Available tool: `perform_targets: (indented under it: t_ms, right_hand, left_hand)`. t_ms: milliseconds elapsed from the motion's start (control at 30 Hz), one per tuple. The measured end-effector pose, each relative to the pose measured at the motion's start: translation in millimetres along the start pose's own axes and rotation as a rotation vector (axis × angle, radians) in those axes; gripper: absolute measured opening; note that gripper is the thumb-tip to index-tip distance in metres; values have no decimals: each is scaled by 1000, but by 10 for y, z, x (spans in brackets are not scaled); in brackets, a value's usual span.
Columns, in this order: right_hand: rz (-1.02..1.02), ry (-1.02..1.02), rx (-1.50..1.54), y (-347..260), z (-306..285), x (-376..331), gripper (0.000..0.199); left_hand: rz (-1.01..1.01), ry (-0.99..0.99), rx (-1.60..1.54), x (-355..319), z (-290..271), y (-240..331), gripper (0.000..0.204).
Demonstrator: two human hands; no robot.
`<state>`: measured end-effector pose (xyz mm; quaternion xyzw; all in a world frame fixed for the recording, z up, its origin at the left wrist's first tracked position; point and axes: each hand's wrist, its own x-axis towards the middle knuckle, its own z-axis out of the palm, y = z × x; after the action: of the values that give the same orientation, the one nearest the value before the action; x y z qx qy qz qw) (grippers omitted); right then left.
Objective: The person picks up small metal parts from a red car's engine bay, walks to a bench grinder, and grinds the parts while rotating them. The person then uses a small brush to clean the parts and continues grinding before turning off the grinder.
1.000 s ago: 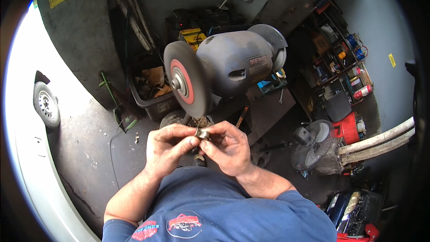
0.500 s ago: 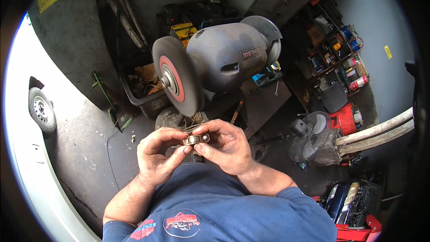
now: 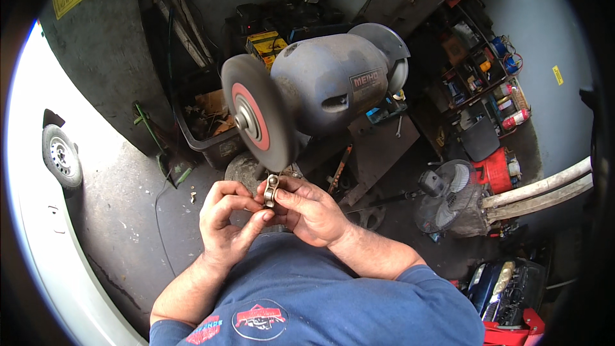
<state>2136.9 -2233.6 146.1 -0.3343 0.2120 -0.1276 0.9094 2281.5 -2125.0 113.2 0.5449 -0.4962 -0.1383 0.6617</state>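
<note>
A small shiny metal rocker arm [image 3: 271, 191], with a rounded end and an opening in its middle, stands nearly upright between my hands, just below the wheel. My right hand [image 3: 312, 213] pinches it between thumb and fingers from the right. My left hand [image 3: 225, 221] is closed at its lower end, thumb and fingertips against it; the fingers partly hide their contact. Above my hands is a grey bench grinder [image 3: 327, 80]. Its near dark wheel [image 3: 269, 122], with a red centre, looks smooth at the rim; whether it spins I cannot tell.
A black bin [image 3: 208, 142] with scraps stands behind the wheel at left. A spanner [image 3: 399, 126] lies on the metal plate [image 3: 381, 147] under the grinder. To the right are a fan [image 3: 445, 195] and shelves of tools [image 3: 477, 67]. A white car panel [image 3: 48, 230] borders the left.
The rocker arm has turned from lying sideways to nearly upright. My right hand has moved left and rolled with it, while my left fingers have shifted to its lower end.
</note>
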Motion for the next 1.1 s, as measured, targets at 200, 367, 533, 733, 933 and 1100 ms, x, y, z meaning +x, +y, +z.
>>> perform_targets:
  t_ms: [200, 367, 533, 733, 933, 1100]
  right_hand:
    - [100, -29, -71, -78, -68, 54, 28]
    - [52, 2, -246, -113, -10, 34, 29]
    - [95, 20, -337, -243, 26, -38, 27]
    - [109, 61, -277, -310, 13, -26, 28]
    - [151, 20, -103, -374, 0, 16, 31]
    - [160, 72, -123, -394, 13, 44, 29]
  left_hand:
    - [-316, -112, -445, 39, -31, -57, 32]
    - [-386, -80, -463, 84, -20, -55, 30]
    - [-532, 16, -568, 112, 36, -7, 26]
    - [-698, 63, -742, 180, 113, -17, 25]
    - [-784, 77, -918, 211, 123, -28, 21]
    - [-827, 97, -898, 238, 157, -56, 20]
